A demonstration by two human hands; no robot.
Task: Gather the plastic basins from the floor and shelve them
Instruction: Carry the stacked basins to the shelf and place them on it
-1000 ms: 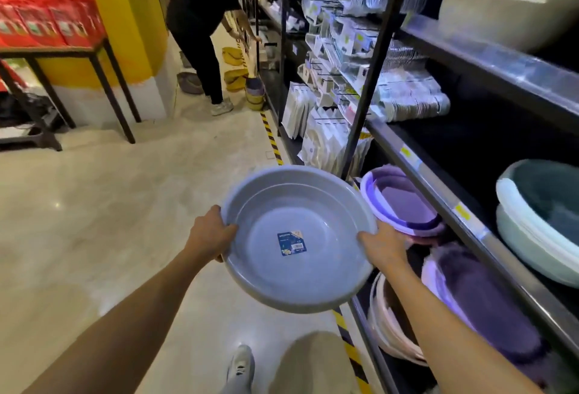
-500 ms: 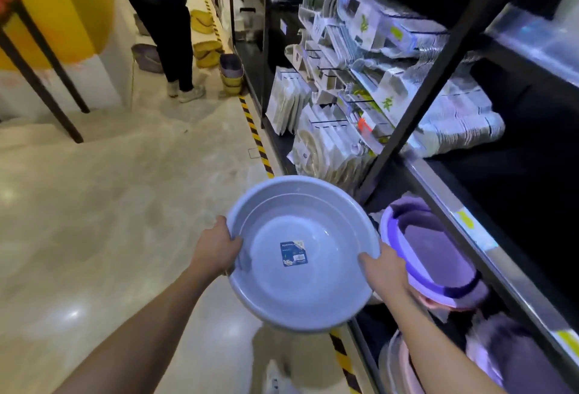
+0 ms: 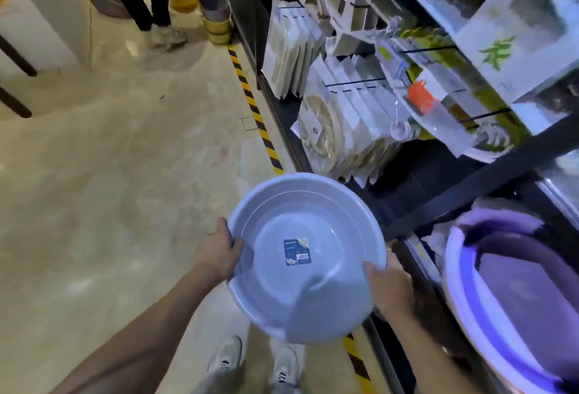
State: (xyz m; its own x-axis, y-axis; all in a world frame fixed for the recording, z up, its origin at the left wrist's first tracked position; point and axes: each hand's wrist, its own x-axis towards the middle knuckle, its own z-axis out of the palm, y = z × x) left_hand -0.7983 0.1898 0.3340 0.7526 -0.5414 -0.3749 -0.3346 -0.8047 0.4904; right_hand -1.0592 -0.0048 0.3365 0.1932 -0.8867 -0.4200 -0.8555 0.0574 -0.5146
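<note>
We hold the grey basin [image 3: 305, 255] between both hands, above the floor [image 3: 109, 174] and our shoes. Our left hand [image 3: 216, 252] clamps its near-left rim, thumb inside (the fingers beneath are hidden). Our right hand [image 3: 390, 288] grips the opposite rim, fingers curled under. A blue label [image 3: 297, 251] sits midway between them. Right of the right hand, purple basins [image 3: 513, 293] rest on the shelf [image 3: 423, 255].

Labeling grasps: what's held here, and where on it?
Grey basin, gripped at its rim: left hand on the left edge, right hand on the lower right edge.
</note>
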